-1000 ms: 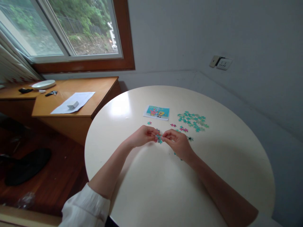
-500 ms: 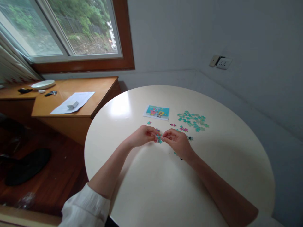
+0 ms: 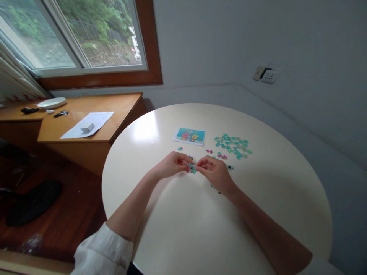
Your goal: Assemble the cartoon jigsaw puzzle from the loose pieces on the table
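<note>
Above the white round table [image 3: 172, 217], my left hand [image 3: 175, 165] and my right hand [image 3: 214, 170] meet with their fingertips pinched on small puzzle pieces [image 3: 192, 168], teal and dark in colour. My fingers partly cover these pieces, so where one ends and another begins is hard to make out. Just beyond the hands lies a picture card [image 3: 190, 136] with a pink and a yellow cartoon figure on teal. Pink puzzle pieces [image 3: 221, 156] rest past my right hand, and a dark-patterned piece [image 3: 230, 167] shows beside it.
A spread of teal puzzle pieces [image 3: 233, 146] covers part of the table's right side. One loose pink-and-teal piece [image 3: 180, 148] sits below the card. To the left stands a wooden desk [image 3: 123, 110] with a paper sheet [image 3: 99, 121] and a white plate [image 3: 52, 102].
Hardly anything differs. Both hands stay pinched at the same spot, with only a slight shift of the piece between the fingertips.
</note>
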`<state>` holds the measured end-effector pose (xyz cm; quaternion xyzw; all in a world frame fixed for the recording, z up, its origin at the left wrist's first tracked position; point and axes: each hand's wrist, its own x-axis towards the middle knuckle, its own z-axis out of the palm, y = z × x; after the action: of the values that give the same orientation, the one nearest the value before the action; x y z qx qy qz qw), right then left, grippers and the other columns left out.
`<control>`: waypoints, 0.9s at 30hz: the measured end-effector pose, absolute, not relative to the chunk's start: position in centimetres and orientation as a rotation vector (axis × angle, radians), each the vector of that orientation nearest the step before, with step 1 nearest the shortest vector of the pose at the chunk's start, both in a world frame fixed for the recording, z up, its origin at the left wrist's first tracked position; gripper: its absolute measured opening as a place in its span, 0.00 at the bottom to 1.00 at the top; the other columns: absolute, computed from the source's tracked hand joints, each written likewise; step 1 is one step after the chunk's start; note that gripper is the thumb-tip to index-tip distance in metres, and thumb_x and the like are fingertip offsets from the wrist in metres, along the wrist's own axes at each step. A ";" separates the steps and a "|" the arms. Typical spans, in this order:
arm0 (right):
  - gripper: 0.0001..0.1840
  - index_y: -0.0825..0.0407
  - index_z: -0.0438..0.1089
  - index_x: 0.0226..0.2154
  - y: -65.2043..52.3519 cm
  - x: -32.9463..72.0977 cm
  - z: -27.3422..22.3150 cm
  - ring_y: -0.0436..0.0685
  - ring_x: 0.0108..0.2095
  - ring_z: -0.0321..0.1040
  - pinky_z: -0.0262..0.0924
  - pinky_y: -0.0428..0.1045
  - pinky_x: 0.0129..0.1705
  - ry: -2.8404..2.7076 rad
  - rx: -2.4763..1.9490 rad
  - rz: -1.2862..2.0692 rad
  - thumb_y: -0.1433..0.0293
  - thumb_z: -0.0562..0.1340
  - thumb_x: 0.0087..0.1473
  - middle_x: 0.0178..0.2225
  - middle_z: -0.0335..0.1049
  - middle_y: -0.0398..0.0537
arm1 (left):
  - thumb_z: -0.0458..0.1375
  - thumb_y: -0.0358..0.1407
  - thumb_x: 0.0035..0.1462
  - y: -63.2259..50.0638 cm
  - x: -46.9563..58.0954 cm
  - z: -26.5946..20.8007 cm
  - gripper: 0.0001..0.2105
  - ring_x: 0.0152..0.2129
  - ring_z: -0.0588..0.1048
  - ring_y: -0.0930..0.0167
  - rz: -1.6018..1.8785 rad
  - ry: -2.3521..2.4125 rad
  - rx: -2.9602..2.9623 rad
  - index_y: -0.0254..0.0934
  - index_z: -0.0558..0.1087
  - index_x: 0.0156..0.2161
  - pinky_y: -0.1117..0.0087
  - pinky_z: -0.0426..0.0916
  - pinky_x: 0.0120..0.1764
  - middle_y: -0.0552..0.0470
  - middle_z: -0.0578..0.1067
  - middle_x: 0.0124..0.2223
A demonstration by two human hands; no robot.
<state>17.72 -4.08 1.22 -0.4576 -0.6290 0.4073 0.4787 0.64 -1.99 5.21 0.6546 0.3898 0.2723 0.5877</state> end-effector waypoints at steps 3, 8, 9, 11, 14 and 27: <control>0.14 0.53 0.65 0.22 -4.0 17.6 1.1 0.52 0.23 0.67 0.64 0.47 0.27 -1.488 -1.091 1.039 0.60 0.66 0.38 0.21 0.68 0.44 | 0.58 0.25 0.42 -2.0 0.9 5.0 0.04 0.21 0.69 0.77 0.674 0.933 1.503 0.29 0.71 0.28 0.76 0.63 0.27 0.53 0.72 0.23; 0.15 0.53 0.65 0.21 -4.0 17.6 1.1 0.51 0.23 0.66 0.63 0.46 0.26 -1.462 -1.086 1.050 0.60 0.66 0.37 0.20 0.67 0.44 | 0.59 0.26 0.42 -1.9 1.1 4.5 0.04 0.21 0.70 0.77 0.703 0.926 1.477 0.29 0.70 0.28 0.76 0.62 0.26 0.53 0.72 0.22; 0.15 0.53 0.65 0.21 -4.0 17.6 1.1 0.51 0.23 0.66 0.63 0.46 0.26 -1.465 -1.090 1.051 0.60 0.66 0.37 0.20 0.67 0.44 | 0.59 0.26 0.41 -1.9 1.1 4.4 0.04 0.21 0.70 0.77 0.704 0.925 1.474 0.29 0.70 0.28 0.77 0.62 0.26 0.53 0.72 0.22; 0.14 0.53 0.65 0.21 -4.0 17.7 1.0 0.51 0.23 0.66 0.63 0.46 0.27 -1.472 -1.093 1.051 0.61 0.66 0.37 0.20 0.67 0.44 | 0.58 0.25 0.41 -1.9 1.1 4.4 0.04 0.21 0.70 0.77 0.704 0.925 1.471 0.29 0.70 0.28 0.77 0.62 0.26 0.53 0.72 0.22; 0.14 0.53 0.65 0.21 -4.0 17.7 1.0 0.51 0.23 0.66 0.63 0.46 0.27 -1.482 -1.093 1.054 0.60 0.66 0.37 0.21 0.68 0.43 | 0.58 0.25 0.41 -1.9 1.0 4.5 0.05 0.20 0.69 0.78 0.704 0.924 1.473 0.29 0.69 0.28 0.77 0.62 0.26 0.54 0.72 0.22; 0.16 0.53 0.65 0.21 -4.4 17.4 1.4 0.52 0.23 0.68 0.65 0.47 0.28 -1.499 -1.126 1.074 0.58 0.66 0.37 0.20 0.69 0.44 | 0.58 0.27 0.41 -1.7 1.1 3.8 0.06 0.20 0.67 0.79 0.714 0.927 1.509 0.30 0.67 0.28 0.78 0.59 0.24 0.55 0.70 0.23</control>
<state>17.43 -4.35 1.41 -0.4597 -0.6121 0.4385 0.4709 1.12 -1.71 3.81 0.6449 0.3962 0.3052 0.5780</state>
